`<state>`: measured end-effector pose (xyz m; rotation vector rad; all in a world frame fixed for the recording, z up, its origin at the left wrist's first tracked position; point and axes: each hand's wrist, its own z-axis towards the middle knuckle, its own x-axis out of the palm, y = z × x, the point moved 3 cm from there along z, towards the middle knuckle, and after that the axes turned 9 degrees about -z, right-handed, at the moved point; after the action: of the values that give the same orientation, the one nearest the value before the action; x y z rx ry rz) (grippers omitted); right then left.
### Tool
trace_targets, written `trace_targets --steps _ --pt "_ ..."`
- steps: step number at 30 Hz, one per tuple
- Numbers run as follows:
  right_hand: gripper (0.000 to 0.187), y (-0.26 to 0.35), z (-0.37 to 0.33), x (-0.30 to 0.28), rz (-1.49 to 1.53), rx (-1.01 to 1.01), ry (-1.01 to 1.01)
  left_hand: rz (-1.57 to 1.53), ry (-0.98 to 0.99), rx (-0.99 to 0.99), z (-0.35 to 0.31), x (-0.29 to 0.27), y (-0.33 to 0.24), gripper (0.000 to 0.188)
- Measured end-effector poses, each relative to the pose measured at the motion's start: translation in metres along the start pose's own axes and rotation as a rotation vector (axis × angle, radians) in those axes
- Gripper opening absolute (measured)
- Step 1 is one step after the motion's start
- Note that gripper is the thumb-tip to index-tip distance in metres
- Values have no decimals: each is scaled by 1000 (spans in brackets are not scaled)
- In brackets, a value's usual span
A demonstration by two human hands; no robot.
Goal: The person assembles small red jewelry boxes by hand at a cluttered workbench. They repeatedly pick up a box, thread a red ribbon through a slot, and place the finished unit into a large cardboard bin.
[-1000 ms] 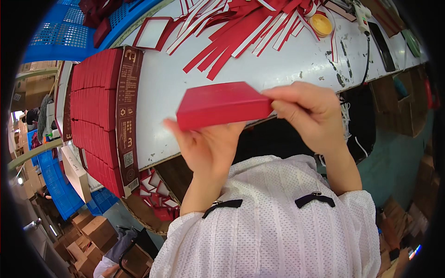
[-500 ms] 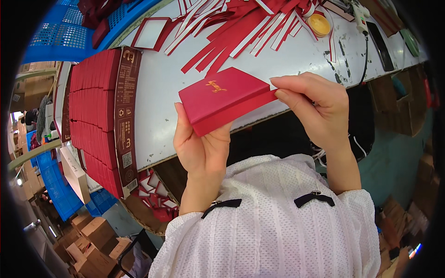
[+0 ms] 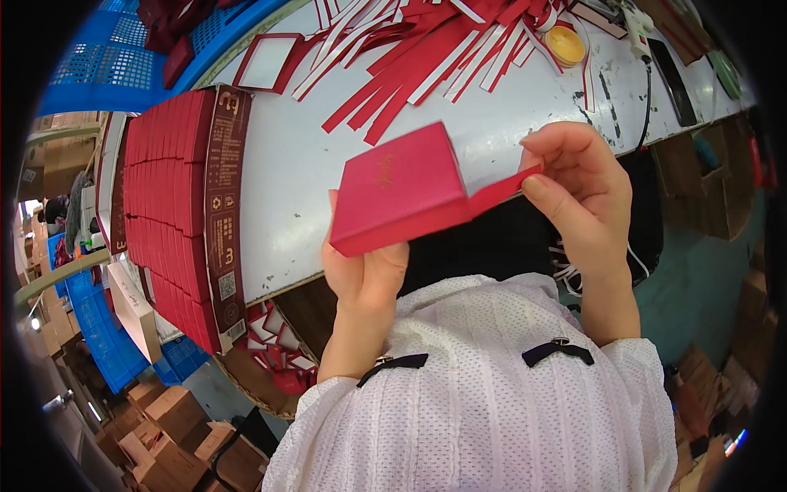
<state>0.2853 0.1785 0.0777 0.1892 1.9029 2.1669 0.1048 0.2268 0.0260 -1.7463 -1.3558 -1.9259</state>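
Note:
A red square jewelry box (image 3: 402, 193) with gold lettering on top is held up off the table's near edge. Beneath its left side, my left hand (image 3: 365, 275) supports it, with the fingers mostly hidden under the box. A red paper strip (image 3: 504, 190) runs along the box's near side and sticks out past its right corner. Its free end is pinched between the thumb and forefinger of my right hand (image 3: 586, 180). Many loose red strips (image 3: 426, 61), some showing a white face, lie spread on the table beyond the box.
A carton (image 3: 223, 213) packed with rows of red boxes (image 3: 164, 189) stands at the left. Behind are a blue crate (image 3: 106, 61), a white-lined red tray (image 3: 269, 61) and a round yellow tub (image 3: 566, 45). A dark phone (image 3: 672, 82) and a cable lie at right.
My right hand has moved right, drawing the strip's end out from the box's corner. The box has turned and tilted in my left hand.

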Motion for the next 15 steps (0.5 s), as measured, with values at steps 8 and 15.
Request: trace_targets --steps 8,15 --pt "28 10 -2 27 -405 -331 43 337 -29 -114 16 -28 8 44" --pt "38 13 -8 30 -519 -321 41 472 -106 -26 15 -31 8 45"
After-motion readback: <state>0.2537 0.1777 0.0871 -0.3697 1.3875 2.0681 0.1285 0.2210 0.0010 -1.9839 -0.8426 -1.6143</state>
